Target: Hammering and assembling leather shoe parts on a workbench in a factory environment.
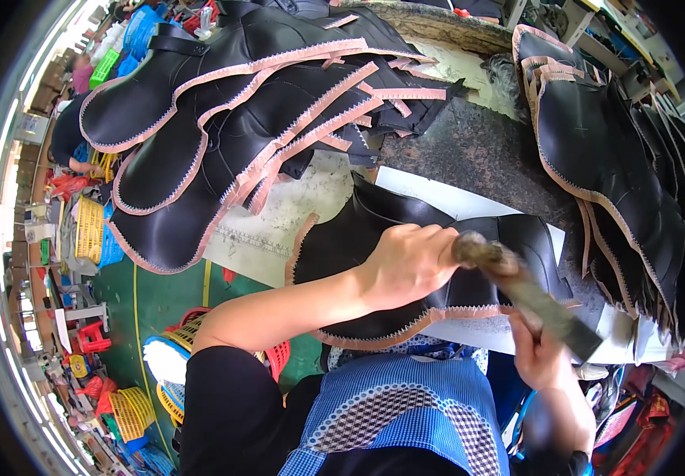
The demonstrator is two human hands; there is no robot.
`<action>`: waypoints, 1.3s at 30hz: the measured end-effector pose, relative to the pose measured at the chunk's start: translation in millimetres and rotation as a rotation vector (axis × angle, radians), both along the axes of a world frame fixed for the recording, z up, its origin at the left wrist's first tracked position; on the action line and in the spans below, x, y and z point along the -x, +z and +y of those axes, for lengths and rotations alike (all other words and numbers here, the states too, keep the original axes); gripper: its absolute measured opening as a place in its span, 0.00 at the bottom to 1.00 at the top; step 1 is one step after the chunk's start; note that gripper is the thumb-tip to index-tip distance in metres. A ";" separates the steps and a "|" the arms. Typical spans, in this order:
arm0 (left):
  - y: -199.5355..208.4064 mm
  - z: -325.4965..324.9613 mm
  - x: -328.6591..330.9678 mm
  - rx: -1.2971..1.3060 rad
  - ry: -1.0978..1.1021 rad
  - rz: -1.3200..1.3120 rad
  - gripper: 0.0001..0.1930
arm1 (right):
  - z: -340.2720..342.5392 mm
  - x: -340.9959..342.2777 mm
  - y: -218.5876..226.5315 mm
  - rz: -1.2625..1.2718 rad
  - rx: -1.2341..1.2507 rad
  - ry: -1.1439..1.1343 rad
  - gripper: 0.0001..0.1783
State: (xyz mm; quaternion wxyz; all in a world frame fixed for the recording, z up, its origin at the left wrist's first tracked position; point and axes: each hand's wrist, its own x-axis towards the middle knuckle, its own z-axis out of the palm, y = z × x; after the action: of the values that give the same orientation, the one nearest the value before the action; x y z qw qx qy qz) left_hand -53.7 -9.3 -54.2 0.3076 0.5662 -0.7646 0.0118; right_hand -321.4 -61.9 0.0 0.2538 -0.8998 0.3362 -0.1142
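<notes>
Leather piece (469, 292) beneath left hand (410, 262); tool (529, 289) extends rightward from it. Right hand (545, 355) at piece's near edge. Left pile (263, 119) ahead-left of left hand; right pile (596, 147) ahead-right of right.

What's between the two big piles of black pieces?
The head view shows a dark, stained work surface, plus another black piece on a white sheet, nearer the person.

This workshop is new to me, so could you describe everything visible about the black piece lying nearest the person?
The black piece looks like smooth, slightly glossy leather, with a pinkish band and pale zigzag stitching along its near edge. It lies spread over a white sheet. The left grip is over its middle, contact unclear; a blurred tool hides part of its right side.
</notes>
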 end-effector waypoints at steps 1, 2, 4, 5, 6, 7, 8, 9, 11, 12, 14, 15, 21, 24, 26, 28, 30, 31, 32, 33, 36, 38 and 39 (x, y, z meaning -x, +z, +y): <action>-3.2 -1.6 -3.3 0.005 0.002 0.023 0.11 | 1.2 -20.2 16.6 -0.178 0.006 -0.006 0.08; -3.2 -0.8 -7.5 -0.116 0.075 0.141 0.11 | 1.1 -18.5 14.6 -0.204 -0.139 -0.098 0.08; -9.8 -7.1 -18.2 -0.271 0.135 0.598 0.15 | -3.2 -6.4 16.4 -0.185 -0.352 -0.238 0.07; -1.5 -6.3 -22.3 -0.416 0.115 0.755 0.11 | -2.9 -0.2 15.4 -0.191 -0.424 -0.329 0.08; -1.1 -6.4 -25.6 -0.451 0.088 0.812 0.10 | -3.5 3.6 10.2 -0.262 -0.411 -0.322 0.12; -0.9 -6.2 -28.5 -0.486 0.061 0.870 0.10 | -2.2 7.0 7.1 -0.260 -0.414 -0.322 0.12; 3.9 -5.6 -32.6 -0.535 0.024 0.881 0.09 | -1.5 9.6 4.9 -0.266 -0.438 -0.343 0.13; 3.2 -4.9 -35.4 -0.535 0.028 0.879 0.09 | -0.8 10.7 3.7 -0.271 -0.461 -0.363 0.14; 0.0 -3.5 -39.4 -0.527 -0.059 0.821 0.09 | 0.3 10.0 2.4 -0.248 -0.468 -0.358 0.15; 0.5 -3.3 -40.3 -0.529 -0.057 0.821 0.09 | 1.3 9.2 1.1 -0.248 -0.478 -0.366 0.16; 1.7 -3.3 -41.7 -0.559 -0.079 0.835 0.08 | 1.9 8.0 0.3 -0.245 -0.489 -0.374 0.16; 0.7 -3.4 -42.3 -0.560 -0.077 0.837 0.08 | 1.6 7.5 1.0 -0.226 -0.484 -0.366 0.16; -2.8 -2.9 -41.8 -0.520 -0.099 0.850 0.08 | -0.1 4.4 -0.4 -0.213 -0.457 -0.344 0.17; -3.9 -2.9 -42.0 -0.511 -0.104 0.851 0.08 | -0.7 3.2 1.3 -0.192 -0.446 -0.343 0.17; -5.4 -2.9 -42.2 -0.501 -0.110 0.853 0.08 | -1.1 2.0 1.4 -0.179 -0.439 -0.337 0.16; -5.5 -2.1 -42.6 -0.495 -0.109 0.822 0.07 | -2.1 -1.2 1.5 -0.166 -0.426 -0.327 0.17; -5.7 -1.3 -42.4 -0.456 -0.111 0.718 0.06 | -5.6 -1.9 3.5 -0.153 -0.396 -0.301 0.15; -6.9 -0.4 -41.8 -0.424 -0.111 0.645 0.06 | -6.9 -2.0 4.9 -0.141 -0.366 -0.274 0.13; -3.8 0.3 -40.0 -0.319 -0.098 0.486 0.07 | -3.1 -6.6 7.6 -0.245 -0.281 -0.297 0.11; -4.6 1.7 -36.4 -0.242 -0.087 0.391 0.08 | 1.3 -10.3 11.6 -0.349 -0.194 -0.318 0.09; 0.5 7.2 -24.2 -0.102 -0.056 0.176 0.10 | -1.9 12.7 34.0 -0.572 -0.389 -0.010 0.07; -1.1 6.4 -17.8 -0.021 -0.085 0.051 0.08 | 2.1 -5.4 31.2 -0.169 -0.054 0.098 0.07; 3.0 7.9 -17.6 0.047 -0.066 0.085 0.08 | 2.2 -13.7 27.5 0.237 0.274 0.204 0.09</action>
State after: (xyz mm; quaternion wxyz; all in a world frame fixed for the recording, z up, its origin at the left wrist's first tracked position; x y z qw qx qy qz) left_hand -36.1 -1.4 -51.2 0.3531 0.5333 -0.7687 -0.0046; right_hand -307.7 -59.6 27.5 0.0979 -0.9624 0.2519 -0.0262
